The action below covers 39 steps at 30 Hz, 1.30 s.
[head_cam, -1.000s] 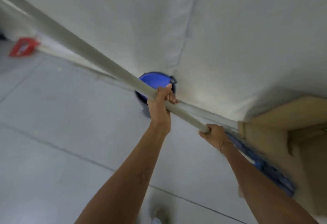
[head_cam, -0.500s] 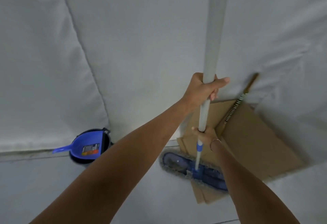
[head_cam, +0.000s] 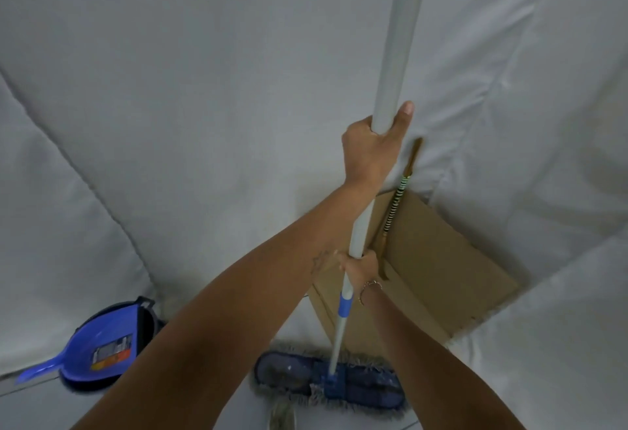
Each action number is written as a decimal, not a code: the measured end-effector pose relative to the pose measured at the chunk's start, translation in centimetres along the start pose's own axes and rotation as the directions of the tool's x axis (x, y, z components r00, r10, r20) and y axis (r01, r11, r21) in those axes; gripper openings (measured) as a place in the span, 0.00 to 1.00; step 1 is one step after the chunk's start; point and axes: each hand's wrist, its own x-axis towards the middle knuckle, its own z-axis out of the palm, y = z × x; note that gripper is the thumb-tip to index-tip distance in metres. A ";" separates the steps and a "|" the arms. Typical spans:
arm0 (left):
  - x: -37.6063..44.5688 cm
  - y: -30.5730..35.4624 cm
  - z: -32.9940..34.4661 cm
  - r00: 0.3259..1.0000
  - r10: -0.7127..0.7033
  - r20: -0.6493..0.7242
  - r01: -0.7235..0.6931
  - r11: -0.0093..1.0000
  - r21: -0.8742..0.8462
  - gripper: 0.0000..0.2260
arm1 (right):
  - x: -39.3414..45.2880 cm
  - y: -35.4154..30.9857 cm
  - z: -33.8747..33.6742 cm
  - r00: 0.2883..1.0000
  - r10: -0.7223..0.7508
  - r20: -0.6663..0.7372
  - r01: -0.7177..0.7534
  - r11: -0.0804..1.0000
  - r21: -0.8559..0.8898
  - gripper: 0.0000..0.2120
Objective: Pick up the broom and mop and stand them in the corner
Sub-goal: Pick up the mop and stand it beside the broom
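Note:
The mop stands upright in front of me, its grey handle (head_cam: pixel 396 39) running up out of the frame and its flat blue fringed head (head_cam: pixel 367 387) resting on the floor. My left hand (head_cam: pixel 372 147) grips the handle high up. My right hand (head_cam: pixel 362 268) holds it lower down, just above a blue collar (head_cam: pixel 345 305). Behind the mop, a thin broom stick (head_cam: pixel 396 205) with a black-and-white striped band leans in the corner against the white cloth wall. The broom's lower end is hidden behind my right hand and the cardboard.
A brown cardboard sheet (head_cam: pixel 441 266) leans in the corner behind the mop. A blue dustpan (head_cam: pixel 102 348) sits on a dark bucket at lower left by the wall. White draped cloth (head_cam: pixel 204 89) covers the walls. Grey floor runs along the bottom.
A second ago the mop handle lay slanted across the view; it now stands vertical by the corner with its head on the floor. My view has turned right towards the cardboard.

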 end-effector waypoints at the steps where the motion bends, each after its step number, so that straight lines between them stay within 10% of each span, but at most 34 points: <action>1: 0.8 -0.2 0.3 1.000 -0.004 0.003 0.004 1.000 -0.006 0.25 | 0.5 -0.3 0.0 1.000 -0.004 0.007 0.004 1.000 0.001 0.14; 18: 17.1 0.8 5.0 0.944 -0.035 0.328 0.081 0.989 -0.126 0.17 | 14.4 -10.0 -1.2 0.996 -0.064 0.057 0.067 0.996 -0.051 0.09; 39: 22.0 -5.1 19.1 0.996 0.088 -0.019 -0.086 0.992 0.096 0.23 | 28.2 -9.3 -9.1 0.970 -0.073 0.230 0.092 0.993 -0.071 0.13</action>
